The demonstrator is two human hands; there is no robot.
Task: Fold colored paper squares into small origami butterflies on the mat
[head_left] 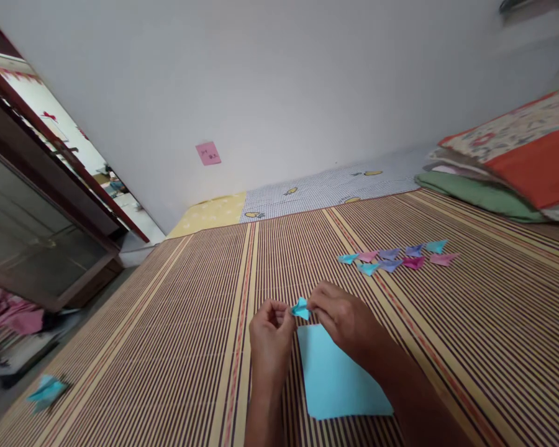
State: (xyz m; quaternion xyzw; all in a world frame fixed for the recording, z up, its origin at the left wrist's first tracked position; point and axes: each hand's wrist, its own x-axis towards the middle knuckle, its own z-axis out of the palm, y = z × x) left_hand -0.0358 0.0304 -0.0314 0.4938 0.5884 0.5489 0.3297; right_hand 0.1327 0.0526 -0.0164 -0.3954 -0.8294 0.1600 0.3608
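A small folded light-blue paper piece (300,308) is held up between my two hands, just beyond the top edge of a stack of light-blue paper (340,379). My left hand (272,329) pinches its left end between thumb and fingers. On the other side, my right hand (340,313) is closed on its right end, and my right forearm covers part of the stack. Farther off to the right lie two rows of folded paper pieces (390,265) in blue, pink, purple and magenta.
A striped bamboo mat (205,323) spreads under everything, reaching a patterned sheet (317,186) along the wall. Folded bedding (517,155) is piled at the right. Near the mat's left edge lies a crumpled blue paper piece (46,392). A pink note (208,153) sticks to the wall.
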